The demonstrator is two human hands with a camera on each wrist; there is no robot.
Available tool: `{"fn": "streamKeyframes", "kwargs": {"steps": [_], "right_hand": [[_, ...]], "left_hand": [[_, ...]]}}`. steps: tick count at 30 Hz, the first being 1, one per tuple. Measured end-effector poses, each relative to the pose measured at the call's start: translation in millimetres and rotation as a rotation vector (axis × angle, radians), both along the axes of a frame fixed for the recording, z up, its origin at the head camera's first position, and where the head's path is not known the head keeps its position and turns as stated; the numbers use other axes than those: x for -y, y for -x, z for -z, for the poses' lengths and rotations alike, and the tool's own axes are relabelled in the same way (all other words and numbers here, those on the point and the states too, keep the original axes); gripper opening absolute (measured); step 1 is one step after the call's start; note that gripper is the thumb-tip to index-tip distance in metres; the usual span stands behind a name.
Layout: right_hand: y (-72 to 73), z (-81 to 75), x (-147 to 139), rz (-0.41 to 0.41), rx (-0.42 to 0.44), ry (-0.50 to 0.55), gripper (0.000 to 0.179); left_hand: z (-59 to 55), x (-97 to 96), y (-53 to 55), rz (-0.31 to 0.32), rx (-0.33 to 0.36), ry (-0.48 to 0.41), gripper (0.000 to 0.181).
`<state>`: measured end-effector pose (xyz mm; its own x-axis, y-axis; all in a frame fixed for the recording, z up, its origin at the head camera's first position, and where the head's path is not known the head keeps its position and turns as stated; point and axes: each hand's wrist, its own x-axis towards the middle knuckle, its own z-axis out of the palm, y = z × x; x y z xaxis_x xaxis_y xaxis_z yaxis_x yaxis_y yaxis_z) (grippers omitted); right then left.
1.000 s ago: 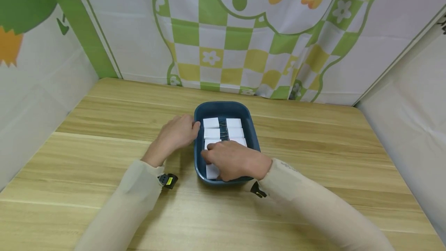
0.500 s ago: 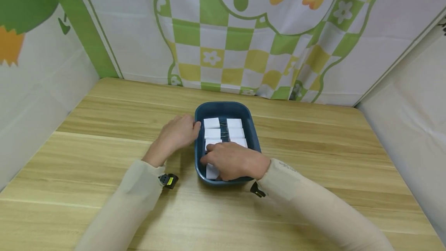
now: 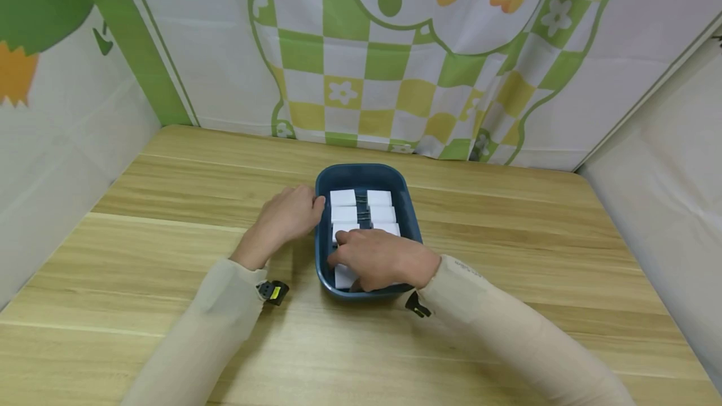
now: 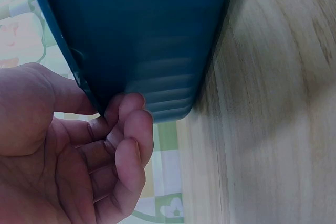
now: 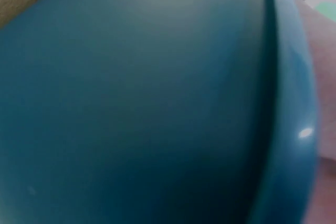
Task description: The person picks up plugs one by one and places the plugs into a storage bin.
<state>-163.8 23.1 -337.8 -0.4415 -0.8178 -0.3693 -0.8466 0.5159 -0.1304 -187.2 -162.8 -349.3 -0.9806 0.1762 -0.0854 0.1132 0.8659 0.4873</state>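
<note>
A dark blue plastic bin (image 3: pixel 414 218) with rounded corners sits on the table. Two columns of small white boxes (image 3: pixel 341 198) lie inside it, with dark thin pieces (image 3: pixel 363 208) in the gap between them. My left hand (image 3: pixel 287 213) pinches the bin's left rim between thumb and curled fingers, as the left wrist view shows. Inside the near end of the bin, my right hand (image 3: pixel 383 259) reaches down with bent fingers. Its thumb and index finger are around a white box (image 3: pixel 344 276) at the near left corner. The palm hides the boxes underneath. In the right wrist view the bin wall (image 5: pixel 147 87) blocks the fingers.
The wooden table (image 3: pixel 507 255) extends on all sides of the bin. A green and white checked curtain (image 3: pixel 344 49) hangs along its back edge, and pale cloth walls (image 3: pixel 62 174) stand at the sides. Black wrist straps (image 3: pixel 273 293) show at the sleeves.
Barely anything differs: the right hand's fingers shift very slightly at the near left corner of the bin. The left hand stays on the rim.
</note>
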Motion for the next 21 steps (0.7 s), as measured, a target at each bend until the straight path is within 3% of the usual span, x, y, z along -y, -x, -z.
{"fn": "streamKeyframes", "kwargs": {"steps": [12,21], "right_hand": [[1.3,0.0,-2.7,0.025,0.086,0.038,0.029],[1.3,-1.9,-4.8,0.027,0.092,0.039,0.030]], "left_hand": [[-1.2,-0.2,-0.1,-0.001,0.000,0.001,0.042],[-2.1,-0.7,-0.2,-0.003,-0.001,0.003,0.042]]}}
